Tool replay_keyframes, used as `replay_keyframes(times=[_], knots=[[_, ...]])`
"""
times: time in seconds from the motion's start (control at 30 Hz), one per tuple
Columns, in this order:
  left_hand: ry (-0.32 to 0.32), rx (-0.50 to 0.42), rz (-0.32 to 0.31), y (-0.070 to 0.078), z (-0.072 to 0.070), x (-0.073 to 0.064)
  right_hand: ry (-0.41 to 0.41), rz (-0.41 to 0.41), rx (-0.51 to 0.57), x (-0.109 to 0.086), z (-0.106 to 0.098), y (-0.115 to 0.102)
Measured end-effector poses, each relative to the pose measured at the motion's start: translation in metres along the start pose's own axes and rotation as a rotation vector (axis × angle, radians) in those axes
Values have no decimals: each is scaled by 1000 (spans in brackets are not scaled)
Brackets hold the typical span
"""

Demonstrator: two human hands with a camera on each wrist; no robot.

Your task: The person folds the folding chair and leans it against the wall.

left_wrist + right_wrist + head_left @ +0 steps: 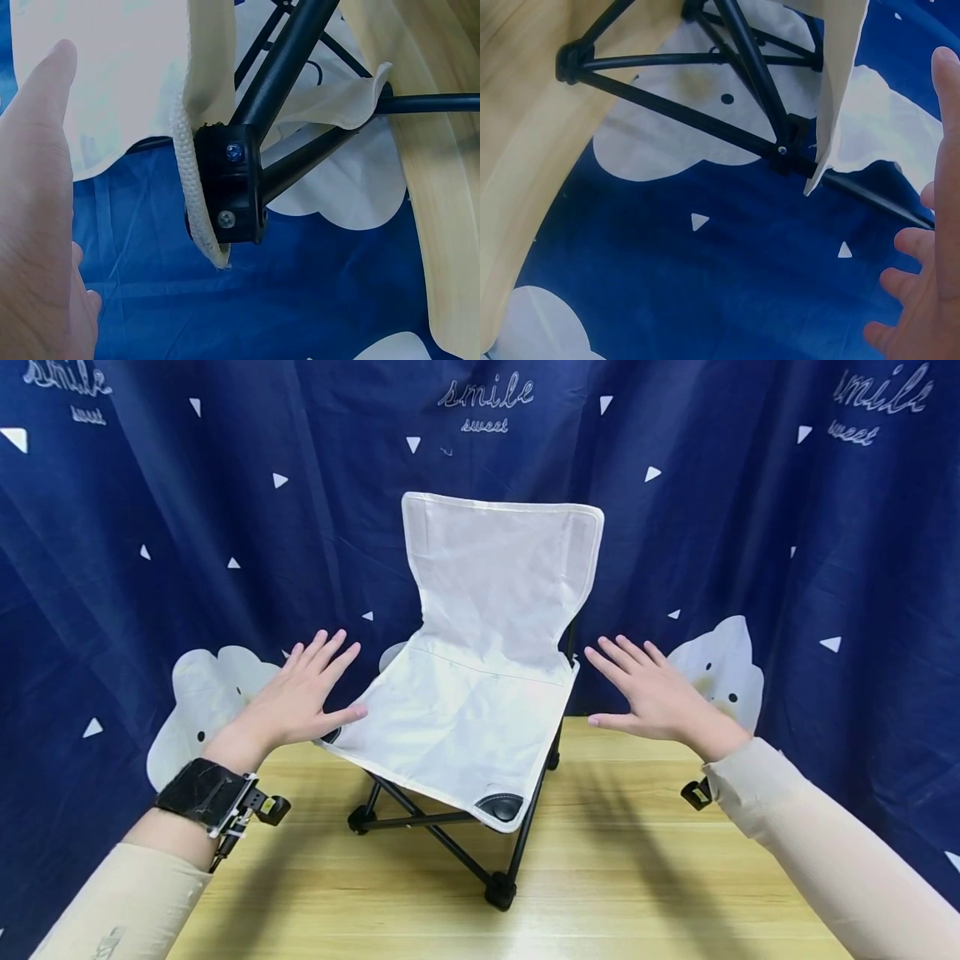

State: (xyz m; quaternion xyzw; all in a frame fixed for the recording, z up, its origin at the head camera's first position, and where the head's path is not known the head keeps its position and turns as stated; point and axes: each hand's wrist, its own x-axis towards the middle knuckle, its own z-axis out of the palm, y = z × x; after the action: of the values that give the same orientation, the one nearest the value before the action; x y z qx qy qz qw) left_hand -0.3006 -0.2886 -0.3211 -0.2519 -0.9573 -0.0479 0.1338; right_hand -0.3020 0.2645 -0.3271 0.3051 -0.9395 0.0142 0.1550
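Observation:
A small folding chair (465,718) with white fabric and a black tube frame stands unfolded on the wooden table, turned slightly to one side. My left hand (303,693) is spread beside the seat's left edge, its thumb over the fabric in the head view; whether it touches cannot be told. To the right of the chair, my right hand (648,689) is held up with fingers spread, apart from the fabric. A black corner joint (229,184) with two screws shows in the left wrist view. The right wrist view shows black frame tubes (679,111) and the right hand's edge.
The light wooden table (420,914) carries the chair's feet. Behind it hangs a dark blue curtain (315,543) printed with white triangles, lettering and cloud shapes. A wrist camera (272,810) is strapped to the left forearm, and another (697,793) shows by the right cuff.

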Motion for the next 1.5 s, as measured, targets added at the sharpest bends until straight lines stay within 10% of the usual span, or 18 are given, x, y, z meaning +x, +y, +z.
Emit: replay_keyframes(times=[1.5], knots=[[-88,-28,105,0,1,-7,96,-227,17,6,6,-29]])
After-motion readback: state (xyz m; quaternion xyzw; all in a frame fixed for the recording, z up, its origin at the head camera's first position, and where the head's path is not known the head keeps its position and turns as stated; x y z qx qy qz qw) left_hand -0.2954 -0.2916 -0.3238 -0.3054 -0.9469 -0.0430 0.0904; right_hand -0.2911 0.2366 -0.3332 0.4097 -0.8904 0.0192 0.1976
